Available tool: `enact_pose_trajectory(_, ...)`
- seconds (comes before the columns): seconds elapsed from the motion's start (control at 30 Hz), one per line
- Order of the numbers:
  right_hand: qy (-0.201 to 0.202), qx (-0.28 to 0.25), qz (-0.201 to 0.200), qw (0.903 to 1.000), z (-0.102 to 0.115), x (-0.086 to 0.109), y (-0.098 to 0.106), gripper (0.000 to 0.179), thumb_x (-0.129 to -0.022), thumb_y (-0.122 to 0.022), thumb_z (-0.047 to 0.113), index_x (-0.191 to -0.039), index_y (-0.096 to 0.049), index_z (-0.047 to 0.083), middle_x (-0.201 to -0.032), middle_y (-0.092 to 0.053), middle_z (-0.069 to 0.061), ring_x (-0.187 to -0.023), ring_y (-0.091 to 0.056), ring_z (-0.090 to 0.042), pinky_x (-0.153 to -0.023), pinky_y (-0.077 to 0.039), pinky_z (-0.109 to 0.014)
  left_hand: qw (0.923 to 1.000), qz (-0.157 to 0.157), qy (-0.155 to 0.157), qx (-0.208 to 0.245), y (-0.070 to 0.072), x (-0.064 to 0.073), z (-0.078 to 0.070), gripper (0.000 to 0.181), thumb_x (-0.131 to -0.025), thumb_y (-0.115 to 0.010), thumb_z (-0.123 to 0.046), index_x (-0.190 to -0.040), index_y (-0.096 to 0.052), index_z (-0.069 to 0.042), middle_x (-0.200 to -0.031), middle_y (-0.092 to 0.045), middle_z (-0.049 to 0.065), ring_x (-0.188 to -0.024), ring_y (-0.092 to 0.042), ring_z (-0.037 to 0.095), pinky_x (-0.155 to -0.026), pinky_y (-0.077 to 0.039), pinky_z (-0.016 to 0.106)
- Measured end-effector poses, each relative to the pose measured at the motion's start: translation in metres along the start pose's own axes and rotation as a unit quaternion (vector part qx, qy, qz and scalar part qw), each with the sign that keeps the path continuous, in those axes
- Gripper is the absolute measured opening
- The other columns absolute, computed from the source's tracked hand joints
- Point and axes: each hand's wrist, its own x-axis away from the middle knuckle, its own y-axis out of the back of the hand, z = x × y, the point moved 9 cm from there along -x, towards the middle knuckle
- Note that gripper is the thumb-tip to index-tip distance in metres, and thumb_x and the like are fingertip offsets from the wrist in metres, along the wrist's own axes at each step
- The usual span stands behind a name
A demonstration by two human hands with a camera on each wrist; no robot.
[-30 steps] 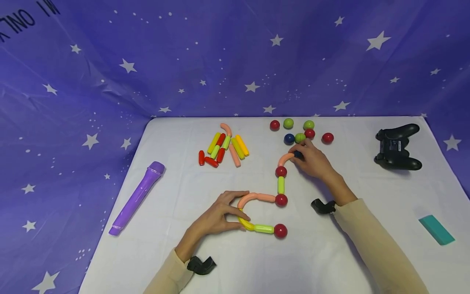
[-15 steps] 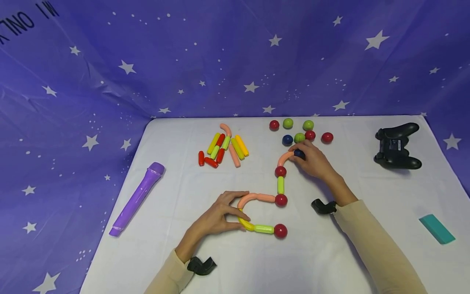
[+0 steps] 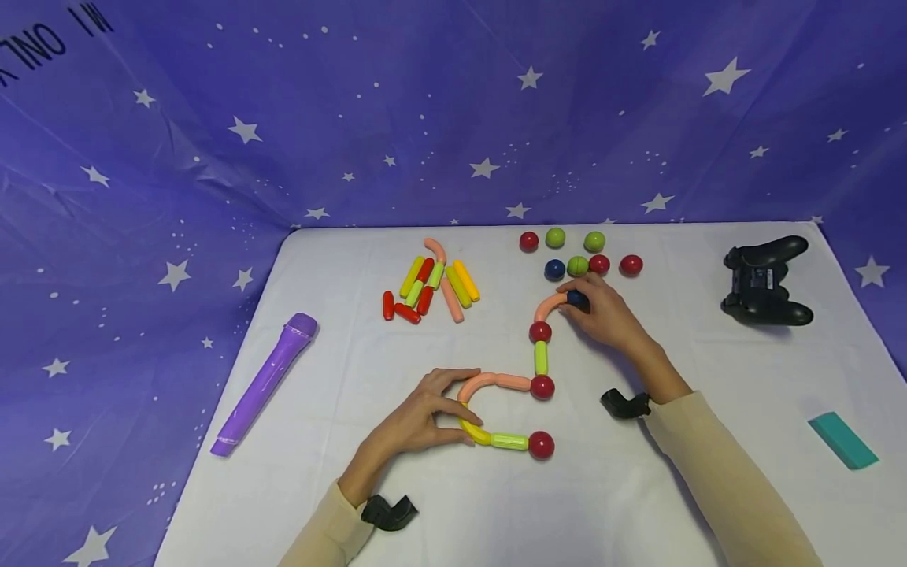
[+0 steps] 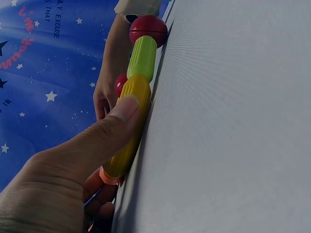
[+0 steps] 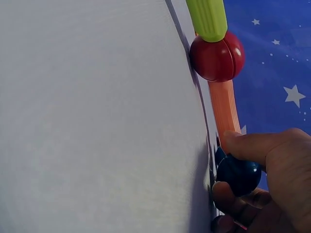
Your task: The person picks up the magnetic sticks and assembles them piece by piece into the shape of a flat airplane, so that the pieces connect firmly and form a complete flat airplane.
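Between thumb and fingers of the right hand (image 3: 605,312) sits a pinched blue ball (image 5: 239,175).

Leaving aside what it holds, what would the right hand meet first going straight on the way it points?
Probably the loose dark blue ball, just ahead of the right hand in the head view; the green ball beside it lies about as close, so order is uncertain.

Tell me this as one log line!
left hand: holds yellow curved rod; right hand: pinches dark blue ball; ball: at end of peach curved rod
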Motion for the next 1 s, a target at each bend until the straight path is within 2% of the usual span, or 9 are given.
enact_pose_trajectory(0.17, -0.016, 0.004, -0.001, 0.9999, -0.0034, 0.0021, 0.0007, 0.029, -0.091, -0.069, 0.014, -0.119, -0.064, 0.008, -0.119, -0.052, -0.017, -0.115, -0.053, -0.039, -0.105, -0.041, -0.057, 1.0000, 0.002, 0.005, 0.003, -0.0004, 0.0003, 0.0008, 0.025, -0.077, -0.083, -0.038, -0.100, -0.078, -0.032, -0.149, -0.046, -0.006, -0.137, -0.035, 0.013, -0.110, -0.033, 0.051)
enact_pose_trajectory(0.47, -0.002, 0.014, -0.008, 0.9999, -0.0013, 0.0053, 0.0035, 0.028, -0.090, -0.070, 0.014, -0.118, -0.065, 0.008, -0.116, -0.053, -0.017, -0.113, -0.055, -0.039, -0.103, -0.042, -0.058, 0.9999, -0.005, -0.011, 0.001, 0.0014, 0.0006, -0.0019, 0.025, -0.075, -0.085, -0.035, -0.100, -0.078, -0.032, -0.149, -0.047, -0.004, -0.136, -0.037, 0.017, -0.107, -0.035, 0.052)
enact_pose_trajectory(1.0, 0.010, 0.011, 0.000, 0.9999, -0.0015, 0.0053, 0.0035, 0.030, -0.090, -0.069, 0.013, -0.119, -0.065, 0.007, -0.116, -0.054, -0.016, -0.112, -0.056, -0.037, -0.103, -0.043, -0.057, 1.0000, 0.002, -0.009, 0.003, 0.0017, 0.0000, -0.0024, 0.024, -0.075, -0.085, -0.034, -0.099, -0.079, -0.030, -0.148, -0.047, -0.003, -0.135, -0.038, 0.016, -0.107, -0.036, 0.052)
